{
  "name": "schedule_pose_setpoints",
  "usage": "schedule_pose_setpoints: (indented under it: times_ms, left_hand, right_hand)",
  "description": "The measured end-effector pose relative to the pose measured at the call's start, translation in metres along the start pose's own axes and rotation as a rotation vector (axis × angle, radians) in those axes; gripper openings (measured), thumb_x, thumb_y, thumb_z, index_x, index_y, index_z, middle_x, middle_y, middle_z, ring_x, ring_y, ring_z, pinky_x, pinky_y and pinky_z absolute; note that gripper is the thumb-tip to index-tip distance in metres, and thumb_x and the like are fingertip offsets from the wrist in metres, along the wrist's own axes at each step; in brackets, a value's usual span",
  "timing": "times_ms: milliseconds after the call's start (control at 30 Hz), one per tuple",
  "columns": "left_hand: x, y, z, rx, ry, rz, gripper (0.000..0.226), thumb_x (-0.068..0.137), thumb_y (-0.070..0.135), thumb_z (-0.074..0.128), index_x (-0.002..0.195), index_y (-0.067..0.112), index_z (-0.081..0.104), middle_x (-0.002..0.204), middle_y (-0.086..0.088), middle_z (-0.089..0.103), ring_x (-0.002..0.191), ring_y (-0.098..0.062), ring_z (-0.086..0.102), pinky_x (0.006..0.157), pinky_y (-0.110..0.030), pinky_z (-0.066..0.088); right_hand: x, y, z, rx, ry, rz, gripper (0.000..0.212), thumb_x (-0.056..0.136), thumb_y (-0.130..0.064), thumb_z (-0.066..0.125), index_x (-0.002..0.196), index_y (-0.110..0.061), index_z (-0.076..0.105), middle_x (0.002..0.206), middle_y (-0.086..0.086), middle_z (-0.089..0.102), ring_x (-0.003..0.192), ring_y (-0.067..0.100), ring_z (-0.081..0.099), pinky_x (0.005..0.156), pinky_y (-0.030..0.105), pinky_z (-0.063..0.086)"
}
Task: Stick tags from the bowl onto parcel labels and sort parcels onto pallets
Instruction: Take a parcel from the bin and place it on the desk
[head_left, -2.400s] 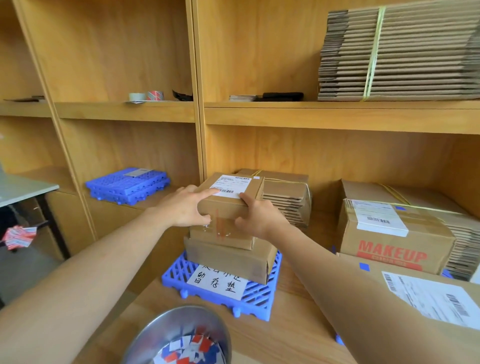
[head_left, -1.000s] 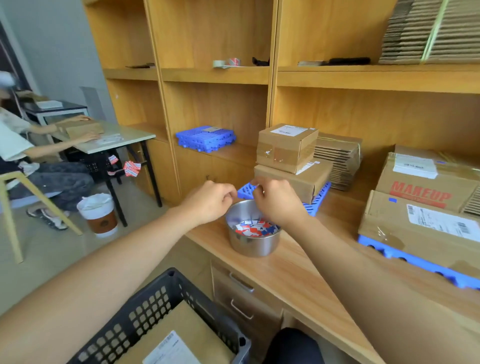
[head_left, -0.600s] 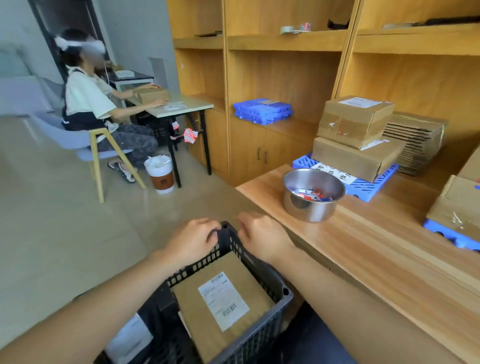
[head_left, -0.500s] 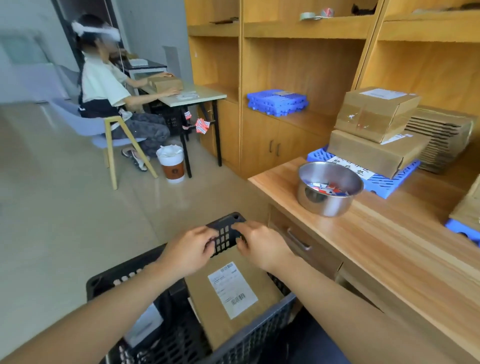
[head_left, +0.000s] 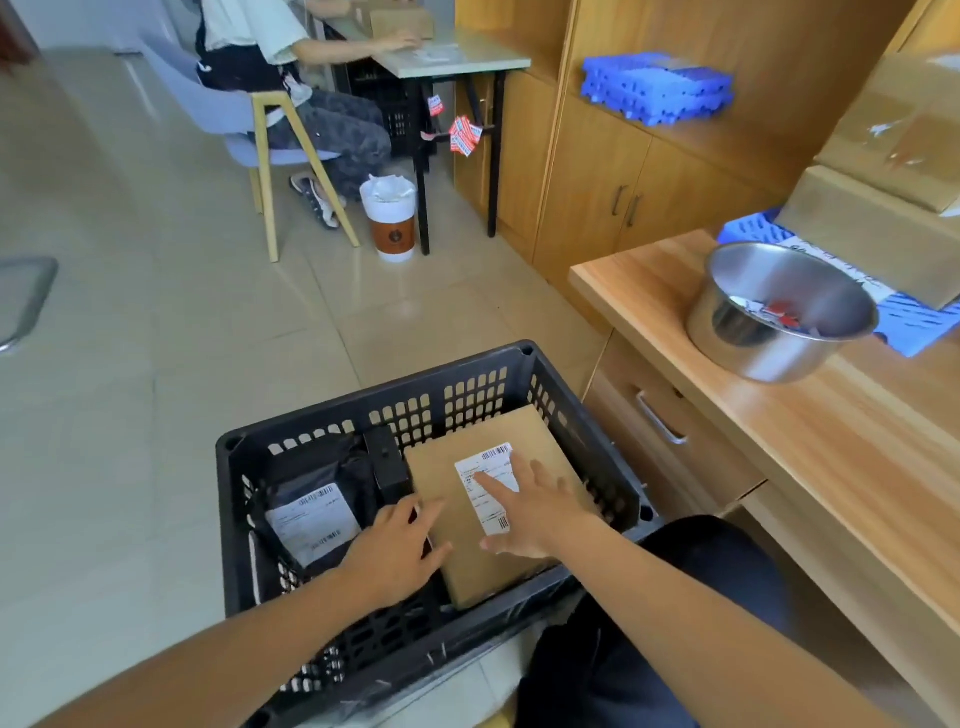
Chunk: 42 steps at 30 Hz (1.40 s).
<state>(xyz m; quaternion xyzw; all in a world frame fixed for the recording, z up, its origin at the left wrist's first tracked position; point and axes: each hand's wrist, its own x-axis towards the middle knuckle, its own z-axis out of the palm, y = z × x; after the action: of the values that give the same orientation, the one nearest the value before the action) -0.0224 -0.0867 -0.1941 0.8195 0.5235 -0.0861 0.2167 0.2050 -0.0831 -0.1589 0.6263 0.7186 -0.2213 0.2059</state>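
Done: two boxes (head_left: 862, 223) already sat stacked on the blue pallet (head_left: 914, 325), behind the bowl (head_left: 753, 343) of tags (head_left: 776, 309).
Left: the brown parcel (head_left: 545, 441) and a black mailer (head_left: 317, 467) lay in the crate (head_left: 363, 408), unsorted; I saw no tag on the parcel's label (head_left: 488, 514).
Stage: early to middling, I judged.
Right hand (head_left: 530, 514): spread flat on the parcel, forefinger pressing the label, holding nothing.
Left hand (head_left: 397, 551): against the parcel's left edge, thumb on top; I couldn't tell whether it pinched anything.
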Motion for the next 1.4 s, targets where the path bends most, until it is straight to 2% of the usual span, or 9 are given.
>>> schedule_pose_setpoints:
  times_ms: [167, 300, 433, 533, 833, 1000, 1133, 1267, 1400]
  left_hand:
    - [0.015, 0.007, 0.03, -0.256, -0.067, -0.121, 0.067, 0.099, 0.061, 0.038, 0.154, 0.036, 0.008, 0.16, -0.007, 0.017, 0.135, -0.035, 0.038, 0.109, -0.049, 0.042]
    - [0.026, 0.013, 0.04, -0.474, -0.085, -0.184, 0.075, 0.098, 0.059, 0.044, 0.154, 0.034, 0.003, 0.158, -0.01, 0.012, 0.125, -0.033, 0.05, 0.108, -0.043, 0.045]
    - [0.032, 0.026, 0.04, -0.684, -0.044, -0.242, 0.077, 0.099, 0.047, 0.052, 0.157, 0.029, 0.005, 0.157, -0.009, 0.013, 0.122, -0.02, 0.047, 0.107, -0.033, 0.045]
    - [0.035, 0.034, 0.037, -0.793, -0.008, -0.308, 0.071, 0.099, 0.041, 0.054, 0.156, 0.028, 0.014, 0.156, -0.007, 0.016, 0.12, -0.018, 0.043, 0.106, -0.033, 0.045]
    - [0.041, 0.032, 0.029, -0.831, 0.034, -0.376, 0.062, 0.098, 0.042, 0.053, 0.153, 0.027, 0.028, 0.152, -0.007, 0.025, 0.112, -0.014, 0.042, 0.096, -0.027, 0.042]
    - [0.039, 0.032, 0.03, -0.856, 0.048, -0.403, 0.06, 0.098, 0.038, 0.054, 0.152, 0.027, 0.03, 0.152, -0.006, 0.022, 0.109, -0.014, 0.044, 0.09, -0.025, 0.042]
    - [0.038, 0.032, 0.029, -0.881, 0.058, -0.432, 0.06, 0.097, 0.039, 0.055, 0.151, 0.028, 0.031, 0.151, -0.005, 0.021, 0.105, -0.015, 0.048, 0.086, -0.025, 0.043]
    - [0.04, 0.035, 0.021, -0.9, 0.074, -0.432, 0.062, 0.095, 0.042, 0.056, 0.15, 0.029, 0.031, 0.151, -0.004, 0.019, 0.105, -0.015, 0.048, 0.088, -0.025, 0.041]
    - [0.042, 0.035, 0.005, -0.892, 0.129, -0.419, 0.061, 0.095, 0.044, 0.056, 0.149, 0.032, 0.032, 0.151, -0.003, 0.019, 0.105, -0.014, 0.048, 0.089, -0.026, 0.039]
  right_hand:
    - [0.016, 0.016, 0.007, 0.012, -0.041, 0.148, 0.09, 0.093, -0.069, 0.046, 0.154, -0.046, -0.016, 0.164, 0.01, -0.026, 0.151, 0.044, -0.013, 0.117, 0.067, 0.011]
    - [0.027, 0.028, 0.01, 0.123, -0.058, 0.226, 0.094, 0.09, -0.064, 0.055, 0.154, -0.047, -0.012, 0.164, 0.011, -0.024, 0.149, 0.049, -0.001, 0.115, 0.068, 0.018]
    - [0.034, 0.035, 0.012, 0.191, -0.071, 0.261, 0.091, 0.093, -0.058, 0.055, 0.154, -0.047, -0.012, 0.164, 0.012, -0.022, 0.147, 0.05, 0.013, 0.116, 0.064, 0.023]
    - [0.039, 0.037, 0.013, 0.212, -0.041, 0.277, 0.087, 0.094, -0.056, 0.055, 0.154, -0.047, -0.008, 0.164, 0.017, -0.014, 0.145, 0.051, 0.019, 0.116, 0.063, 0.025]
    - [0.046, 0.038, 0.009, 0.353, -0.003, 0.317, 0.079, 0.091, -0.057, 0.058, 0.152, -0.039, 0.01, 0.159, 0.026, 0.009, 0.142, 0.05, 0.016, 0.111, 0.059, 0.03]
    - [0.048, 0.037, 0.01, 0.344, -0.003, 0.394, 0.077, 0.091, -0.063, 0.055, 0.149, -0.027, 0.02, 0.149, 0.025, 0.034, 0.138, 0.044, 0.026, 0.107, 0.051, 0.034]
    - [0.046, 0.035, 0.011, 0.356, -0.007, 0.429, 0.082, 0.089, -0.067, 0.053, 0.152, -0.028, 0.018, 0.152, 0.023, 0.026, 0.137, 0.045, 0.031, 0.11, 0.053, 0.033]
    - [0.044, 0.034, 0.005, 0.48, 0.003, 0.426, 0.081, 0.092, -0.064, 0.052, 0.153, -0.028, 0.014, 0.149, 0.021, 0.02, 0.132, 0.043, 0.037, 0.105, 0.051, 0.043]
    - [0.036, 0.036, -0.012, 0.518, 0.035, 0.4, 0.076, 0.097, -0.058, 0.047, 0.156, -0.029, 0.01, 0.154, 0.022, 0.014, 0.136, 0.044, 0.032, 0.1, 0.048, 0.043]
